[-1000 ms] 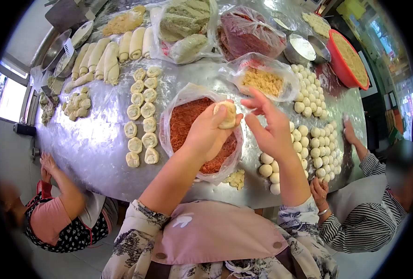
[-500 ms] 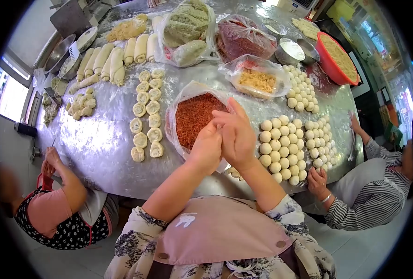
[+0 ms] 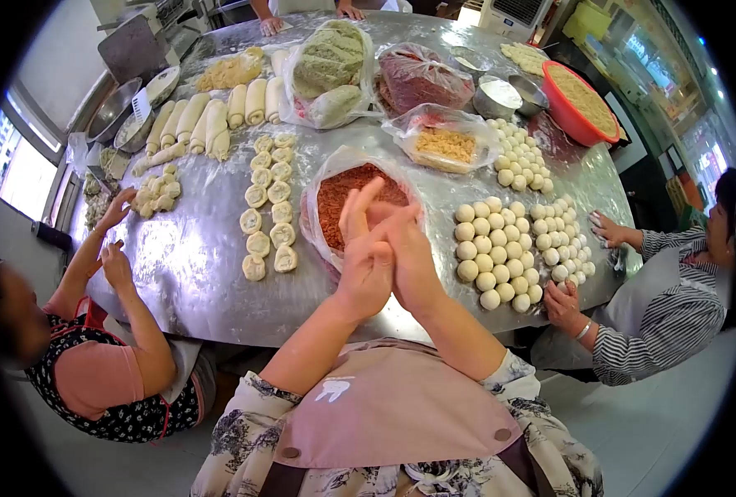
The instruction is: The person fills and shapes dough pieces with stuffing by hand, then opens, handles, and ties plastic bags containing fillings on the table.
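Hands: the left hand (image 3: 365,273) and the right hand (image 3: 411,248) press together, with the fingers partly crossing. If something lies between the palms, I cannot tell, because the hands cover it.
Red filling: this crumbly mass (image 3: 333,214) sits in the open bag (image 3: 311,217), just under and beyond the fingers in this view.
Bag edge: the thin plastic stands loose near the fingers — a wrist coming low could catch it, I think, and drag the bag or spill some filling.
Palms: if they squeeze too hard or unevenly, anything soft inside could split or become flat on one side.
Dough balls: a tight block (image 3: 500,253) is at the right side. A wide swing of the right elbow could push the nearest ones out of order or make them stick together.
Cut rolls: two columns (image 3: 257,196) stand left of the bag, well apart from the hands.
Neighbour: a co-worker's hand (image 3: 563,305) rests beside the balls — two people reaching there may bump.
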Motion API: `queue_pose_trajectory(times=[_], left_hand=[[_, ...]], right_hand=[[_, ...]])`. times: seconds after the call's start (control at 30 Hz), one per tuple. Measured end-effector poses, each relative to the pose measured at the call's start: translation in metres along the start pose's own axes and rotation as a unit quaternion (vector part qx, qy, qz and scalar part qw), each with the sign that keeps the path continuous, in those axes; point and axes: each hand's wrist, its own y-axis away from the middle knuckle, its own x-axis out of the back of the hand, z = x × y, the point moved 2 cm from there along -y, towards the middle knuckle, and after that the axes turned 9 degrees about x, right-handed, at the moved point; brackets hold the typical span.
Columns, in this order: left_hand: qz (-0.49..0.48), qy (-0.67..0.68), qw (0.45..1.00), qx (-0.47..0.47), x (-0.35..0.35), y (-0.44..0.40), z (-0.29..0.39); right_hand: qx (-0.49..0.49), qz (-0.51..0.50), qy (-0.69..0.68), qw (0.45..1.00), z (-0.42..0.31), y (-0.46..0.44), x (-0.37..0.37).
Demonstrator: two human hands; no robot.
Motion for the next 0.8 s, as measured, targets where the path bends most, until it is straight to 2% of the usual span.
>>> queue_pose_trajectory(times=[0.1, 0.13, 0.2, 0.27, 0.3, 0.33, 0.37, 0.4, 0.53, 0.57, 0.6, 0.63, 0.7, 0.73, 0.8], left_hand=[[0.011, 0.1, 0.994, 0.052, 0.0, 0.005, 0.005], [0.011, 0.134, 0.988, 0.071, -0.002, 0.007, 0.006], [0.014, 0.248, 0.957, 0.152, -0.004, 0.006, 0.003], [-0.014, 0.363, 0.896, 0.254, -0.007, 0.003, 0.004], [-0.044, 0.4, 0.868, 0.292, -0.008, 0.002, 0.008], [-0.076, 0.301, 0.911, 0.271, -0.01, 0.004, -0.009], [-0.091, 0.32, 0.902, 0.275, -0.013, 0.006, -0.008], [-0.104, 0.339, 0.892, 0.28, -0.014, 0.01, -0.005], [-0.12, 0.396, 0.852, 0.321, -0.021, 0.017, 0.0], [-0.117, 0.41, 0.844, 0.326, -0.022, 0.011, 0.001], [-0.103, 0.482, 0.812, 0.312, -0.024, 0.003, -0.001], [-0.039, 0.454, 0.824, 0.335, -0.026, 0.0, 0.002], [-0.001, 0.222, 0.9, 0.374, -0.024, -0.006, -0.005], [0.015, 0.098, 0.917, 0.385, -0.02, -0.01, -0.011], [0.042, -0.152, 0.911, 0.382, -0.011, -0.018, -0.02]], right_hand=[[-0.029, 0.086, 0.181, 0.979, -0.001, 0.006, 0.005], [-0.008, 0.092, 0.191, 0.977, -0.013, 0.007, 0.001], [0.119, 0.084, 0.241, 0.96, -0.013, 0.006, 0.004], [0.245, 0.092, 0.303, 0.916, -0.009, 0.006, 0.006], [0.264, 0.031, 0.346, 0.9, -0.005, 0.004, 0.008], [0.281, -0.002, 0.342, 0.897, -0.002, 0.003, 0.005], [0.296, -0.033, 0.336, 0.894, 0.001, 0.003, 0.003], [0.195, -0.078, 0.288, 0.934, 0.002, 0.0, 0.008], [0.151, 0.059, 0.405, 0.9, 0.019, -0.035, 0.044], [0.156, 0.05, 0.395, 0.904, 0.023, -0.036, 0.041], [0.162, 0.039, 0.385, 0.908, 0.029, -0.035, 0.032], [0.168, 0.029, 0.374, 0.912, 0.027, -0.034, 0.023], [0.165, -0.022, 0.253, 0.953, 0.025, -0.028, 0.009], [0.146, -0.012, 0.191, 0.97, 0.027, -0.029, 0.004], [0.12, 0.002, 0.11, 0.987, 0.025, -0.029, -0.001]])
